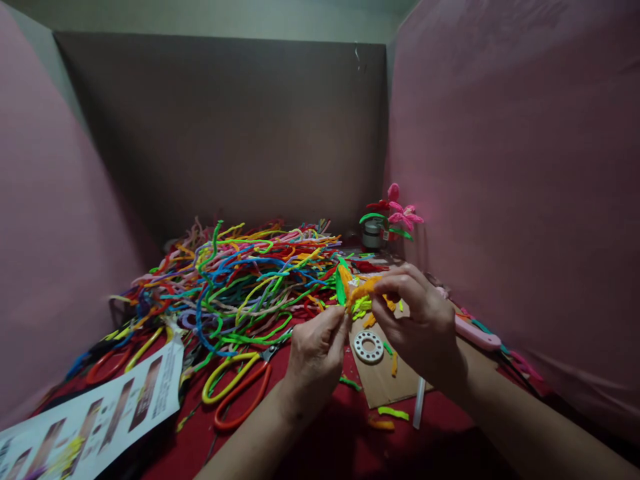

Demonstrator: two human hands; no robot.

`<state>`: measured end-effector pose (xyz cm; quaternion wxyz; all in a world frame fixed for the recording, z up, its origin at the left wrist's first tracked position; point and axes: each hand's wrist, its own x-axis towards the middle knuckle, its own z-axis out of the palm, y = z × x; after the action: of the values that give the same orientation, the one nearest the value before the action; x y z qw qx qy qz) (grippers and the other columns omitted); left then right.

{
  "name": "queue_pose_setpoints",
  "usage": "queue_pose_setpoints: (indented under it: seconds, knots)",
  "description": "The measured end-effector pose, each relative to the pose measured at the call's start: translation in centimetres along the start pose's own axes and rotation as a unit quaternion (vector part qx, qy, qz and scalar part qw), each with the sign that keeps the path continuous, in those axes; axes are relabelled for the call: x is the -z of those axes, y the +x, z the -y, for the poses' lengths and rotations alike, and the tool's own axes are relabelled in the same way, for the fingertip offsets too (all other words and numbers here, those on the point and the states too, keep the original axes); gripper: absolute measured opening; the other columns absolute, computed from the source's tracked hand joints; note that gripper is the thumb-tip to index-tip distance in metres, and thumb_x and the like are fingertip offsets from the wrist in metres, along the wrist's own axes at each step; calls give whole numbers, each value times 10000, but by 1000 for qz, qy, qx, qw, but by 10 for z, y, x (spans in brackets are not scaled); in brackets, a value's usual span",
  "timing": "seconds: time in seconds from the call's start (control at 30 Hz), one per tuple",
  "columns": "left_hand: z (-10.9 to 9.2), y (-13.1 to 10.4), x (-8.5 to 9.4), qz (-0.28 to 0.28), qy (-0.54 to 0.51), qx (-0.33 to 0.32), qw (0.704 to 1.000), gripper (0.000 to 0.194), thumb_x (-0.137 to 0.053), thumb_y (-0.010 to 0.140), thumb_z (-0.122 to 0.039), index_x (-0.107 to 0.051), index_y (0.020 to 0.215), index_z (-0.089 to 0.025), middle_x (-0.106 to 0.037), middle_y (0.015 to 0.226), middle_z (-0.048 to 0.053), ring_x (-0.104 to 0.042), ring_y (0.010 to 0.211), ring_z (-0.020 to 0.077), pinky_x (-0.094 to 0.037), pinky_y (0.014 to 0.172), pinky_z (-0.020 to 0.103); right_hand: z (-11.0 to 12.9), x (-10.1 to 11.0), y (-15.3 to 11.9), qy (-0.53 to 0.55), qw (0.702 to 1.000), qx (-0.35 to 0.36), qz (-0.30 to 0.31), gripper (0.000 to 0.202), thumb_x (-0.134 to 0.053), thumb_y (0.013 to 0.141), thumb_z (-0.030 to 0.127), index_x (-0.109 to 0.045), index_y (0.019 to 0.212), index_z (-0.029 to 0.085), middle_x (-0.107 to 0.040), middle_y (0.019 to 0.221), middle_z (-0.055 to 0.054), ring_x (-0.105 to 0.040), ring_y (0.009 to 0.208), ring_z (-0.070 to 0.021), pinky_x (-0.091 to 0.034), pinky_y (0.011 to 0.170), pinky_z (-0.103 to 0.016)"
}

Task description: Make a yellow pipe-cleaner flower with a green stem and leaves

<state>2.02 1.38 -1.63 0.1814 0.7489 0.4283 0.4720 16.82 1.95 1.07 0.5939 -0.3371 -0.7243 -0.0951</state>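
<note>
Pink walls [525,167] hemmed in a red tabletop [350,447]. Far left, a sheet [145,393] ran out of frame; next, stems [270,273] sprawled, apparently unused! Left hand [320,347] pinched the foot of an orange-and-green piece [341,288], seemingly half-shaped, its base hidden; behind stood a pink flower [405,215], looking finished; right hand [420,313] pinched an orange strip [364,289], seemingly not yet fixed, tip covered

Orange fuzzy piece [363,289] in left fingers [331,325] and right fingers [395,285], pipe-cleaner heap [250,280] and scissors [265,358] nearby.
</note>
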Motion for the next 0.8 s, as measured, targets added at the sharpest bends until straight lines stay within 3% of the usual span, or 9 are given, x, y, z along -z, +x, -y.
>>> queue_pose_setpoints:
  seconds: [0.13,0.2,0.27,0.33,0.37,0.57,0.8]
  knots:
    - [0,0,1,-5,-25,-4,1000,216,-427,852,-254,-532,681,-176,-456,546,-21,-412,496,87,-325,509,204,-2,0,-1,149,976,-157,17,290,-576,720,108,-506,988,196,-532,805,-15,-505,687,-122,-441,623,-272]
    - [0,1,2,-14,-46,-7,999,211,-431,852,-257,-540,690,-178,-450,551,-24,-409,496,84,-329,506,200,-3,-1,-4,262,928,-258,62,341,-618,700,160,-506,1020,196,-547,841,-22,-524,717,-128,-448,631,-270]
    - [0,1,2,-17,-55,-10,998,210,-441,848,-255,-543,681,-178,-445,550,-26,-406,497,83,-331,507,198,-4,-5,-8,367,856,-341,128,250,-637,693,208,-561,930,184,-574,814,-23,-539,713,-130,-452,642,-271]
    - [0,0,2,-7,-52,-14,999,195,-452,842,-245,-555,693,-177,-453,555,-24,-417,507,85,-339,516,198,-3,-10,-12,428,802,-385,158,156,-649,686,240,-608,821,174,-591,756,-17,-541,687,-128,-451,654,-274]
    - [0,-1,1,-1,-49,-19,999,181,-455,840,-239,-563,709,-176,-463,560,-21,-426,513,87,-345,521,199,-3,-12,-13,442,792,-393,154,124,-655,680,246,-622,776,174,-595,735,-14,-538,682,-128,-448,660,-274]
    - [0,-3,0,15,-44,-54,997,204,-452,835,-203,-525,647,-168,-491,574,-2,-452,533,93,-362,535,203,0,-20,-20,466,797,-375,83,17,-663,665,203,-648,663,196,-567,649,12,-514,660,-127,-429,649,-270]
    - [-2,-2,0,-1,-49,-64,997,210,-467,822,-180,-519,620,-165,-503,584,9,-453,545,98,-371,534,207,8,-25,-23,526,754,-390,48,53,-661,674,179,-659,703,224,-525,607,29,-474,589,-110,-426,632,-274]
